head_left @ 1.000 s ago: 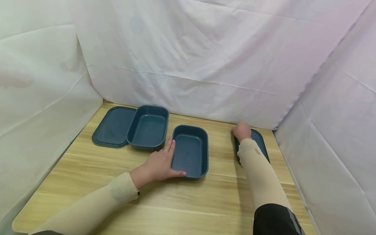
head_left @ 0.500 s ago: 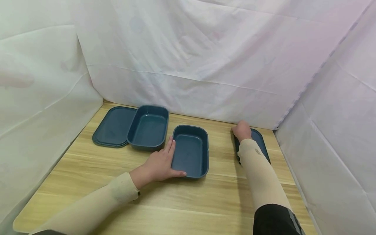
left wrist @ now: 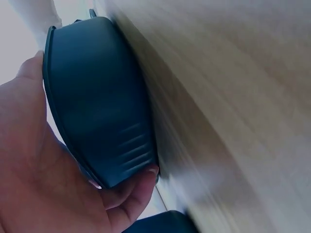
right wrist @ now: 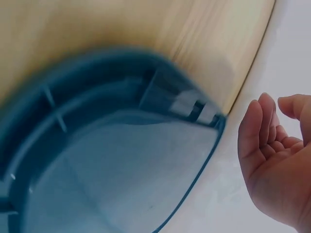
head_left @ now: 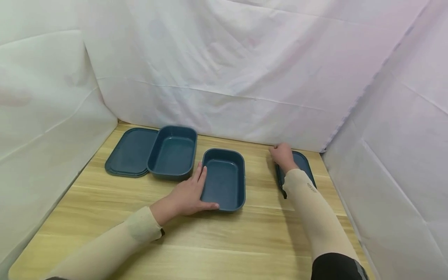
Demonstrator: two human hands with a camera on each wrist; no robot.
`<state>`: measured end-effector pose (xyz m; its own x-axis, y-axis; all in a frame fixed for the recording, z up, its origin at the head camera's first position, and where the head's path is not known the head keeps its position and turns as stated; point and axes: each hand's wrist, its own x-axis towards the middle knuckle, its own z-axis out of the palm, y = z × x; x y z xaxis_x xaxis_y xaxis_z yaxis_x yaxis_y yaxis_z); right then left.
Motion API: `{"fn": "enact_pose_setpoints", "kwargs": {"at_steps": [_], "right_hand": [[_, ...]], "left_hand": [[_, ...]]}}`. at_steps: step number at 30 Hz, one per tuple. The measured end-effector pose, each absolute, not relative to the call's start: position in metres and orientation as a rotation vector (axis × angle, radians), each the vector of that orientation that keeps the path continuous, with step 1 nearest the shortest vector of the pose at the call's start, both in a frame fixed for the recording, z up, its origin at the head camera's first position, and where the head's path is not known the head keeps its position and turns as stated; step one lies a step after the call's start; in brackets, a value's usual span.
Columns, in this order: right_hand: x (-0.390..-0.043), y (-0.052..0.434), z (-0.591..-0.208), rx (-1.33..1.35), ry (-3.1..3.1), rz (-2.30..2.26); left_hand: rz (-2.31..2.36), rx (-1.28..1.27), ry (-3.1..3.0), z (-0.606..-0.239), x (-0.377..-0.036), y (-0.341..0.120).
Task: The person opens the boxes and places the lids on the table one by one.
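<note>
Little has changed since the earlier frames: both hands keep their places, and only the head view has shifted slightly, sliding everything a touch to the left.

The left hand (head_left: 189, 193) holds the near container (head_left: 224, 179) at its near-left corner, fingers laid along the left wall and thumb curled round the near end. The left wrist view shows the thumb tip (left wrist: 146, 175) hooked under the rounded corner of that container (left wrist: 97, 102), a grip that seems meant to steady it on the wooden table (head_left: 224, 241). It sits open side up near the table's middle.

Just left and farther back, a second container (head_left: 172, 151) stands with one side resting over the edge of a flat lid (head_left: 127, 152), so part of that lid is covered.

The right hand (head_left: 282, 155) rests at the far left end of another lid (head_left: 301, 165) lying by the right curtain (head_left: 402, 155). The forearm hides much of this lid. In the right wrist view the lid (right wrist: 112, 160) shows its ribbed underside, blurred, while the hand (right wrist: 274, 160) appears with fingers loosely curled and nothing between them; whether the fingertips press the lid's edge is hard to make out.
</note>
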<state>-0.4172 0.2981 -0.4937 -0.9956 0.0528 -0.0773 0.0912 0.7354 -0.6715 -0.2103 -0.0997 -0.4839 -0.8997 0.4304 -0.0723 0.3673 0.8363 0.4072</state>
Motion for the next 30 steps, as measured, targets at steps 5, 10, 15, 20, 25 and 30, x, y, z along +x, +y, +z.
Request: {"fn": "enact_pose_setpoints", "kwargs": {"at_steps": [5, 10, 15, 20, 25, 30], "right_hand": [[-0.402, 0.278, -0.488, 0.011, 2.819, -1.191], [-0.381, 0.262, -0.485, -0.078, 2.754, -1.226], [-0.368, 0.251, -0.487, -0.087, 2.655, -1.342], [-0.355, 0.237, -0.489, -0.055, 2.560, -1.465], [-0.347, 0.222, -0.490, -0.084, 2.491, -1.558], [-0.342, 0.214, -0.492, -0.060, 2.436, -1.595]], "left_hand": [[0.643, 0.618, 2.865, -0.483, -0.207, -0.104], [0.703, 0.596, 2.984, -0.472, -0.199, -0.108], [0.795, 0.569, 3.167, -0.467, -0.197, -0.114], [0.984, 0.399, 3.060, -0.470, -0.196, -0.122], [1.223, 0.236, 2.845, -0.475, -0.194, -0.129], [1.384, 0.173, 2.681, -0.481, -0.194, -0.132]]}}
